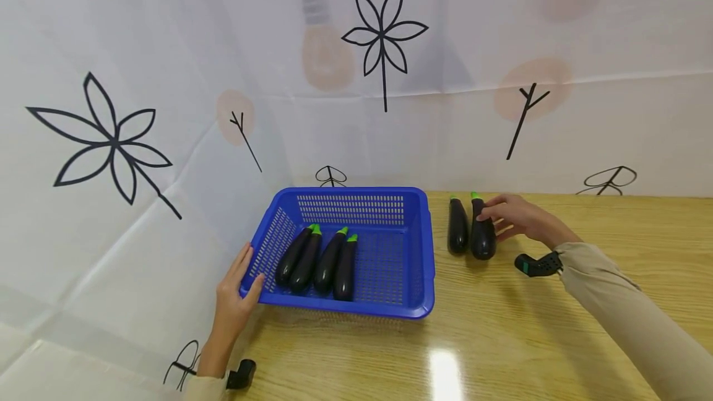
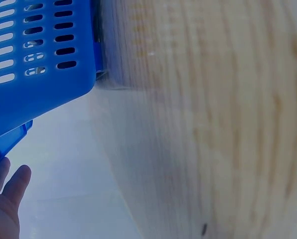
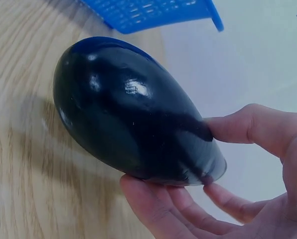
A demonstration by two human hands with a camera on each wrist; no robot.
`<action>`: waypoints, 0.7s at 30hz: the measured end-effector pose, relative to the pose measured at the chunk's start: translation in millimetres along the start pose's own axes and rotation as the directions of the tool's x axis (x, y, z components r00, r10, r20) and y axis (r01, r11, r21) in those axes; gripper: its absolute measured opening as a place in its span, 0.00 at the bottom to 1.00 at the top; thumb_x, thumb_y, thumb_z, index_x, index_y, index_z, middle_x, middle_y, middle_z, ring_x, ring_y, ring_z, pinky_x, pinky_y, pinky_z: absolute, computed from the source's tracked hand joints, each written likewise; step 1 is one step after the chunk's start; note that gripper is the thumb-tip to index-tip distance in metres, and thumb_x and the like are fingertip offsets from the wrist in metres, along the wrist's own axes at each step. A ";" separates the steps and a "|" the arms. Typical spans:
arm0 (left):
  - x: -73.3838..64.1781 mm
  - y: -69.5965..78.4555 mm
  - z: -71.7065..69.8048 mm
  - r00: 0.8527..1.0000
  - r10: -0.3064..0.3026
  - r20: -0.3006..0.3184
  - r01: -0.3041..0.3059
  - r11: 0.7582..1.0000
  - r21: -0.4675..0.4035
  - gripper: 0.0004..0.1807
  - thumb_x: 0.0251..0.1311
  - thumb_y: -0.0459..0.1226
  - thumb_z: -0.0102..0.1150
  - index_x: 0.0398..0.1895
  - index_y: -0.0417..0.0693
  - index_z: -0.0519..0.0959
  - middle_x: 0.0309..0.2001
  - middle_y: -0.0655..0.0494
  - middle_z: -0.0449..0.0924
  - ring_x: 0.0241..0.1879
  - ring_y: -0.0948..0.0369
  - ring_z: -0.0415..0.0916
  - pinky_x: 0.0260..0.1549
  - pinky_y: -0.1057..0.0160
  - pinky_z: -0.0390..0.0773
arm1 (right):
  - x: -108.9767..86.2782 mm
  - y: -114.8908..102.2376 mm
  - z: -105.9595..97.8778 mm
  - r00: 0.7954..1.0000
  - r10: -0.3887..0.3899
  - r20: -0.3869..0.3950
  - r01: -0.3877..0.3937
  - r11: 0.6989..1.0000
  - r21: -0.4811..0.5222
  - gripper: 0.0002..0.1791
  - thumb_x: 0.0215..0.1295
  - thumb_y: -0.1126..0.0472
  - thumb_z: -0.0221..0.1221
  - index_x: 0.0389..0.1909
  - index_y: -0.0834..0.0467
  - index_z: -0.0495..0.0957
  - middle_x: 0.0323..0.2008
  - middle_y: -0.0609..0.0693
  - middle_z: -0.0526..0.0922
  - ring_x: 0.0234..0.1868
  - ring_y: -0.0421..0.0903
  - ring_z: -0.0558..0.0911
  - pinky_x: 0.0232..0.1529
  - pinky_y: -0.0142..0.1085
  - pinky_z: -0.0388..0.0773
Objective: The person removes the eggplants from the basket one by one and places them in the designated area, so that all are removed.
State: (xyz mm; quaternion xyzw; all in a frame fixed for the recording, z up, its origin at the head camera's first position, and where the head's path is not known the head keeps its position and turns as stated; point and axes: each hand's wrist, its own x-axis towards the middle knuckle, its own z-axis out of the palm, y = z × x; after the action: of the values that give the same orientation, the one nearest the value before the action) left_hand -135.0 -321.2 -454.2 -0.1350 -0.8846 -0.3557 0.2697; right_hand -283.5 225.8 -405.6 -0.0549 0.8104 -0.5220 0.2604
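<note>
My right hand (image 1: 515,215) holds a dark, glossy eggplant (image 1: 483,234) with a bright green stem, to the right of the basket. In the right wrist view the thumb lies on one side of this eggplant (image 3: 128,109) and the fingers on the other, near its narrower end. Just left of it another eggplant (image 1: 458,228) lies on the table. My left hand (image 1: 236,293) touches the near left corner of a blue plastic basket (image 1: 362,308), its fingers fairly straight along the rim and the thumb apart. Several eggplants (image 1: 325,262) lie side by side in the basket's left half.
The wooden table (image 1: 345,357) meets a white cloth backdrop (image 1: 445,135) with printed plants behind and at the left. Slotted walls surround the basket. A black wrist device (image 1: 537,265) sits by the right sleeve, another (image 1: 241,374) by the left.
</note>
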 end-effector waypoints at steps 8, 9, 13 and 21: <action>0.4 -0.1 1.0 0.999 0.034 -0.036 -0.034 0.999 -0.004 0.33 0.55 0.27 0.59 0.67 0.35 0.64 0.68 0.42 0.61 0.64 0.44 0.61 0.59 0.78 0.56 | 5.4 9.5 -4.3 1.000 0.013 -0.021 -0.013 1.000 -0.005 0.35 0.70 0.55 0.50 0.65 0.74 0.51 0.50 0.64 0.71 0.44 0.53 0.79 0.45 0.48 0.79; 0.5 -0.1 1.1 0.998 0.041 -0.042 -0.041 0.999 -0.007 0.33 0.54 0.27 0.59 0.67 0.35 0.64 0.68 0.42 0.61 0.64 0.43 0.62 0.59 0.78 0.56 | 6.3 11.0 -4.8 1.000 0.016 -0.024 -0.016 1.000 -0.007 0.35 0.69 0.54 0.51 0.65 0.74 0.52 0.50 0.64 0.71 0.43 0.52 0.79 0.44 0.48 0.79; 0.6 1.3 1.2 0.998 0.048 -0.051 -0.049 0.999 -0.015 0.34 0.54 0.26 0.59 0.67 0.35 0.64 0.67 0.42 0.62 0.63 0.40 0.62 0.59 0.79 0.55 | 8.7 16.2 -6.2 0.999 0.021 -0.037 -0.022 1.000 -0.013 0.35 0.69 0.54 0.51 0.65 0.73 0.52 0.50 0.66 0.69 0.43 0.52 0.79 0.44 0.47 0.79; 0.4 0.8 1.5 0.998 0.045 -0.051 -0.046 0.999 -0.012 0.34 0.53 0.26 0.61 0.66 0.36 0.65 0.67 0.41 0.62 0.62 0.40 0.63 0.57 0.80 0.56 | 10.2 21.6 -5.7 0.998 0.019 -0.067 -0.021 0.999 -0.025 0.36 0.69 0.54 0.51 0.66 0.73 0.51 0.52 0.68 0.68 0.42 0.52 0.79 0.43 0.46 0.79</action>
State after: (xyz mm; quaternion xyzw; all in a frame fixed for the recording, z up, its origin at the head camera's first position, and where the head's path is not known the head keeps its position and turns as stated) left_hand -135.6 -319.5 -454.5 -0.1479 -0.8719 -0.3585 0.2991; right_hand -291.1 236.5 -426.4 -0.0327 0.8257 -0.5105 0.2378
